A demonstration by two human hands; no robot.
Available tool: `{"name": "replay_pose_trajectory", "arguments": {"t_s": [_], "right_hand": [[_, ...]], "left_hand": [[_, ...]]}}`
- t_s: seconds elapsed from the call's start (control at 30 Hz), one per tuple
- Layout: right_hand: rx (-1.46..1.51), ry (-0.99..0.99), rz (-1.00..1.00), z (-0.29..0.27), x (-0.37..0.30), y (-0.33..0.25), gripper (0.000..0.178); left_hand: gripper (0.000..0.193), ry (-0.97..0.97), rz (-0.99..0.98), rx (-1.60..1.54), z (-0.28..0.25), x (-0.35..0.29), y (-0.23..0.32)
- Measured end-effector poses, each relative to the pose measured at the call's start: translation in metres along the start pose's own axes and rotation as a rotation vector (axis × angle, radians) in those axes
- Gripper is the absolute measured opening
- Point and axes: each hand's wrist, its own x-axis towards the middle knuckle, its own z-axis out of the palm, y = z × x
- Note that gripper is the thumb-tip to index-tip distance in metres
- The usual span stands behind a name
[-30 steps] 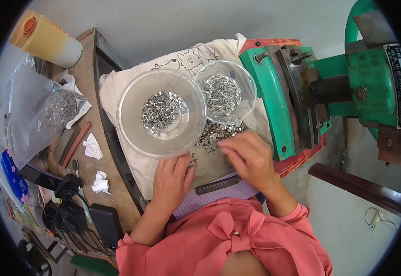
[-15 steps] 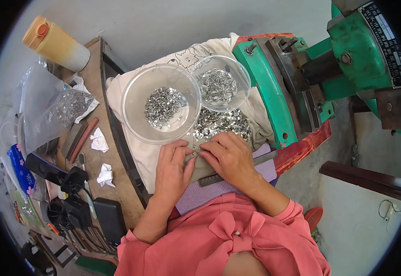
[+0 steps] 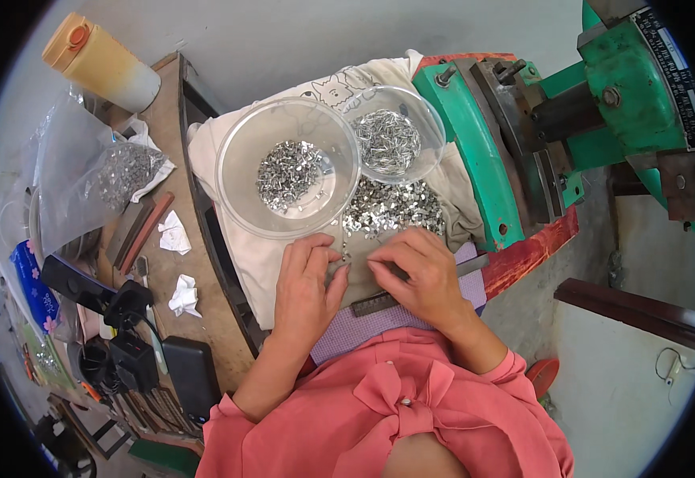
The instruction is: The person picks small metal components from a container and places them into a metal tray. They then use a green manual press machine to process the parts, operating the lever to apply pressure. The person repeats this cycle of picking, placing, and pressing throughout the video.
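Observation:
My left hand (image 3: 308,283) rests on the beige cloth (image 3: 240,263) just below the larger clear tub (image 3: 221,171). Its fingers are bent and the thumb comes close to the forefinger; tiny metal bits (image 3: 345,252) lie by the tips. To its right, my right hand (image 3: 421,275) is curled, thumb and forefinger near each other; anything between them is too small to make out. A loose pile of small shiny metal pieces (image 3: 395,209) lies just beyond my right hand. The larger tub holds short metal parts (image 3: 288,171), the smaller tub (image 3: 437,151) thin pin-like ones (image 3: 387,142).
A green press (image 3: 630,95) with a steel-topped base (image 3: 475,159) stands at the right. A dark metal bar (image 3: 375,303) lies on purple cloth (image 3: 339,338) near me. On the left bench are a yellow bottle (image 3: 104,64), a plastic bag (image 3: 84,171), crumpled tissues (image 3: 184,295) and a black box (image 3: 190,378).
My hands have drawn apart; their fingertips were almost together over the cloth. The right hand has moved right. The whole view has shifted slightly.

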Motion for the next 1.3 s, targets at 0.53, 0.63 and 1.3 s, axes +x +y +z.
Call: {"name": "replay_pose_trajectory", "arguments": {"t_s": [0.53,0.63,1.3], "right_hand": [[-0.029,-0.108,-0.118,-0.013,-0.024,-0.009,0.019],[-0.036,-0.101,-0.075,-0.01,-0.015,-0.004,0.018],[-0.251,-0.108,-0.245,0.002,0.001,0.005,0.011]], "left_hand": [[0.023,0.053,0.004,0.076,0.006,-0.002,0.003],[0.023,0.056,0.002,0.07,0.005,-0.002,0.004],[0.02,0.047,0.035,0.113,0.004,-0.001,0.002]]}}
